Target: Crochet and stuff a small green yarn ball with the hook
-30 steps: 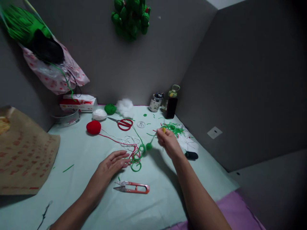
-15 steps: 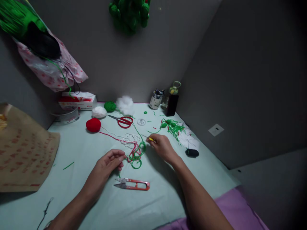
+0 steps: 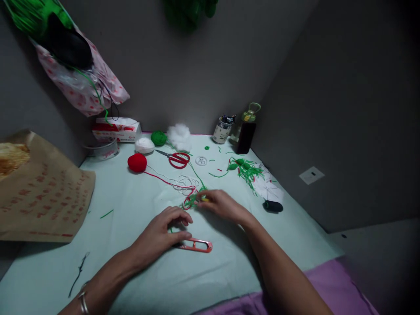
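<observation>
My left hand (image 3: 166, 229) is over the blades of the orange thread snips (image 3: 198, 245), its thumb and fingers apart. The thumb tip lies by the handle; whether it touches cannot be told. My right hand (image 3: 221, 203) is closed on a small yellow-handled tool (image 3: 205, 199), at the tangle of green and red yarn (image 3: 188, 202). White yarn (image 3: 185, 183) lies in loops just behind. Strands run back to a red yarn ball (image 3: 137, 162), a white ball (image 3: 145, 145) and a green ball (image 3: 159, 138).
Red-handled scissors (image 3: 179, 160), white stuffing (image 3: 179, 136), a pen cup (image 3: 222, 130) and a dark phone (image 3: 246, 137) stand or lie behind. Green crocheted pieces (image 3: 244, 168) are at right, near a black roll (image 3: 273, 206). A paper bag (image 3: 49, 197) is at left.
My left hand has left the yarn, opened and come over the snips. My right hand has moved down onto the tangle with the yellow-handled tool. The whole view has shifted slightly.
</observation>
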Available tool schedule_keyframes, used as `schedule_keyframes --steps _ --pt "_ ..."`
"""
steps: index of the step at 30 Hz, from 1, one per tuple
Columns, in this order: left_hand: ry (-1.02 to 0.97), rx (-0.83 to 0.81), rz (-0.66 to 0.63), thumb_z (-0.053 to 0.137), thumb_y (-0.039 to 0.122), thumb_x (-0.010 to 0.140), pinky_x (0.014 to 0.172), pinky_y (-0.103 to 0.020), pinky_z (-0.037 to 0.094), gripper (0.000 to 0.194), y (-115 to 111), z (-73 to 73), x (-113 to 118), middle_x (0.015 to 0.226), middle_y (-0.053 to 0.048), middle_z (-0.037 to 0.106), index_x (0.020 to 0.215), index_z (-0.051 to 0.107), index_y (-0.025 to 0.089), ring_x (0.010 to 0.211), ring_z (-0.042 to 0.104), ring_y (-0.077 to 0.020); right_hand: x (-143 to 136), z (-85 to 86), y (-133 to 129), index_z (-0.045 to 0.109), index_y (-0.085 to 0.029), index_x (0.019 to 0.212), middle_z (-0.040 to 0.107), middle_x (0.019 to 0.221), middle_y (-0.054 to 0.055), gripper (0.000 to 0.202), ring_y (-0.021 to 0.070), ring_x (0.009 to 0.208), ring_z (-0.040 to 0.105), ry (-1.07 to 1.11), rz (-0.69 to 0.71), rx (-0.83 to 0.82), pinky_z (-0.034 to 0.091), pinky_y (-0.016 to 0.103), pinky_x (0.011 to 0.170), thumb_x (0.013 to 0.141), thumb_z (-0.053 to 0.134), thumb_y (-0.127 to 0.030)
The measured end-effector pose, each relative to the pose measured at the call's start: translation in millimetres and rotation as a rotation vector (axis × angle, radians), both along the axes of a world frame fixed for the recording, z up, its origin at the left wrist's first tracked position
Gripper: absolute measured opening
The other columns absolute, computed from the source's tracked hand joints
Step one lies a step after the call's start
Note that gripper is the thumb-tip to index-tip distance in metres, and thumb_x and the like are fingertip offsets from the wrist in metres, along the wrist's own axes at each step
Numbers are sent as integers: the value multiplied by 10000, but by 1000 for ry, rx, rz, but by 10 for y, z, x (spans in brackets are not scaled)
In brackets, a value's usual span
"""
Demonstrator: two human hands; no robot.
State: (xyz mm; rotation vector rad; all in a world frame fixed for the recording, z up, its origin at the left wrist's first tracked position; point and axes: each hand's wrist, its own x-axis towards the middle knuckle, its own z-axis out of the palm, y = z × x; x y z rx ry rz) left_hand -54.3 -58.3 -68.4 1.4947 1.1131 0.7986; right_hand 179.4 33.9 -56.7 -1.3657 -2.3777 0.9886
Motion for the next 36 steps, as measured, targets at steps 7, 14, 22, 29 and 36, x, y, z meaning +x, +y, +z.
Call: schedule_keyframes --steps 7,14,22,29,36 --pt "267 263 -104 739 205 843 863 -404 454 84 23 -138 -39 942 -19 710 909 717 252 954 584 -255 111 -24 181 753 -208 956 740 824 72 216 215 749 612 -31 -373 261 366 303 702 937 549 -276" --pt "244 290 184 492 297 999 871 -376 505 192 84 -64 -125 1102 -70 677 1059 661 229 984 644 -224 -22 -211 174 730 -232 1060 741 975 81 230 238 886 618 110 -397 201 384 331 796 837 683 -262" --pt "369 406 462 634 341 879 1184 -580 236 167 212 8 -441 911 -46 735 987 720 247 931 650 -279 -24 -50 303 626 -200 800 463 590 -60 201 109 531 371 577 -376 -99 313 248 533 803 674 -395" --pt "257 322 383 612 390 891 957 -464 469 216 164 306 -264 1050 -85 710 974 727 228 1005 632 -282 -44 231 111 570 -210 868 280 513 -145 397 56 448 104 912 -304 -407 128 218 414 717 815 -483" --pt "108 151 114 735 251 735 852 -362 497 458 402 413 120 1162 -56 702 1190 687 239 860 604 -197 -158 444 83 557 -204 833 306 514 -150 432 23 428 96 1053 -229 -544 122 166 386 660 890 -417"
